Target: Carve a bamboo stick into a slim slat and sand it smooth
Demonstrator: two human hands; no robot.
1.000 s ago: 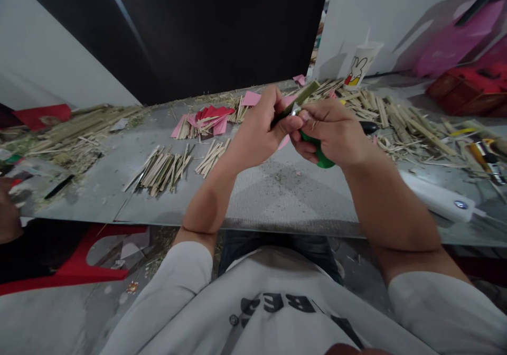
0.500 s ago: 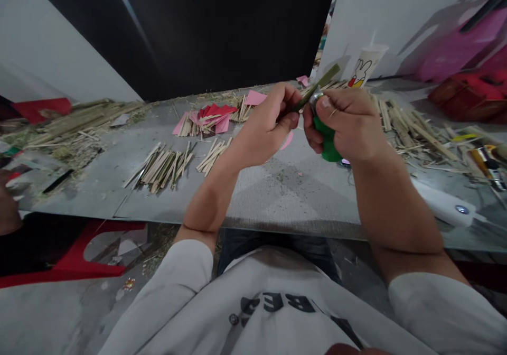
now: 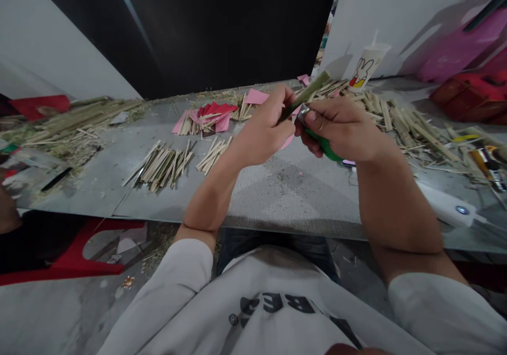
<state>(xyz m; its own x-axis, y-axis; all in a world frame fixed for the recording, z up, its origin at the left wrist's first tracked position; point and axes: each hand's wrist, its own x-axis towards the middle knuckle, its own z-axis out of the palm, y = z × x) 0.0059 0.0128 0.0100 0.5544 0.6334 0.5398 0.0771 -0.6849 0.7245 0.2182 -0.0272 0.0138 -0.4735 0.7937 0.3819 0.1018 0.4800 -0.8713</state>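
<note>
Two bare hands at work above a littered grey surface (image 3: 293,202)
The left hand (image 3: 263,130) has its grip round a slanting green strip (image 3: 314,88); the right hand (image 3: 348,128) holds a green-handled tool (image 3: 328,149), its metal end just beside the strip; pale sticks (image 3: 165,167) lie to the left, a rabbit-print cup (image 3: 369,65) stands behind

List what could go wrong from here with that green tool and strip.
1. The green tool in the right hand has its metal end close to the left hand; a slip might nick it.
2. The strip juts beyond the left hand's grip, so it could twist if pressed.
</note>
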